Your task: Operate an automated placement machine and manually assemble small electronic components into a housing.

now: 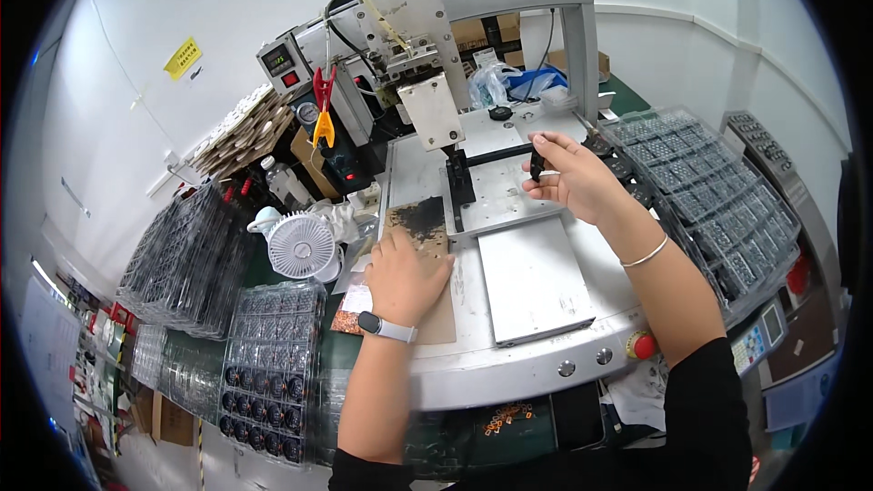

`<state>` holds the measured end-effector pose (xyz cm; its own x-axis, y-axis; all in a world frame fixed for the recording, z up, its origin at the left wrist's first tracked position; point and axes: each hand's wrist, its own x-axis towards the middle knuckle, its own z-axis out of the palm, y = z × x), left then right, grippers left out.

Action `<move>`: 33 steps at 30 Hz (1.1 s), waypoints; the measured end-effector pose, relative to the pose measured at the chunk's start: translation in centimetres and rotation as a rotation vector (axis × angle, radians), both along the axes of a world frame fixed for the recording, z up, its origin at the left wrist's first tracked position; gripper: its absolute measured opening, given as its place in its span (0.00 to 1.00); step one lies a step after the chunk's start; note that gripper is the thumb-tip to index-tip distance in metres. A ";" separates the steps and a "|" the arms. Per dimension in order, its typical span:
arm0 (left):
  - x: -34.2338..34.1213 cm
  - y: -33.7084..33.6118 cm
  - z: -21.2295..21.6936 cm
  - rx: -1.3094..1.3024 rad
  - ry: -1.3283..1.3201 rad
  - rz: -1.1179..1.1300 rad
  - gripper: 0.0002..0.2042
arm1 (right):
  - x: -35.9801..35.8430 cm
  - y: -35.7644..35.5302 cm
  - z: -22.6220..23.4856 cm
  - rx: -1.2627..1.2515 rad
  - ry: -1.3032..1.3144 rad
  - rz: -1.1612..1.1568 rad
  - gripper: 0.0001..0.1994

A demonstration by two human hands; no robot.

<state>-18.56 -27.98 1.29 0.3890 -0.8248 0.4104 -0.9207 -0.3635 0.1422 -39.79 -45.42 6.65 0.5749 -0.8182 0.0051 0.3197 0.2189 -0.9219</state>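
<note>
My right hand (577, 177) pinches a small black part (536, 163) between thumb and fingers, held up above the metal bed of a bench machine. Below and left of it, a black fixture (460, 184) stands on the machine's metal plate (509, 203). My left hand (402, 280) rests palm down on a brown cardboard sheet (436, 320), its thumb held away from the fingers. Just beyond its fingertips lies a dark patch of black material (423, 217) on the cardboard. Small orange pieces (346, 321) show beside the left wrist, partly covered.
Over the plate hangs the machine head (431, 111). Clear trays of parts (700, 191) are stacked at right; another tray (270, 373) and a tall tray stack (182, 264) stand left. A white fan (303, 246) sits near my left hand. A red button (642, 345) is on the front edge.
</note>
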 end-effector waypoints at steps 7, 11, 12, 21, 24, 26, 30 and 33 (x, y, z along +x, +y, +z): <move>0.0 -0.2 -0.3 -0.033 0.001 -0.023 0.34 | 0.0 0.0 -0.8 -0.022 -0.069 0.095 0.23; 0.2 -0.2 -0.4 -0.174 0.023 -0.109 0.27 | 0.4 1.2 0.0 -0.044 0.053 0.066 0.19; 0.1 -0.2 -0.4 -0.242 0.034 -0.154 0.23 | 0.6 1.4 0.0 -0.068 0.098 0.047 0.20; -1.8 -3.2 0.8 -0.516 0.336 -0.363 0.13 | 3.4 1.8 -1.9 -0.662 0.142 0.057 0.23; -2.1 -4.2 1.0 -0.508 0.438 -0.349 0.13 | 4.0 2.5 -2.4 -0.908 0.236 0.065 0.24; -1.9 -4.6 1.0 -0.486 0.461 -0.329 0.13 | 3.6 3.1 -2.1 -0.992 0.315 0.062 0.24; -2.4 -4.9 3.2 -0.311 0.830 -0.244 0.14 | 3.1 3.8 -1.2 -1.033 0.429 0.064 0.28; -2.7 -5.2 3.0 -0.381 0.844 -0.227 0.12 | 3.1 3.9 -1.3 -1.008 0.466 0.083 0.30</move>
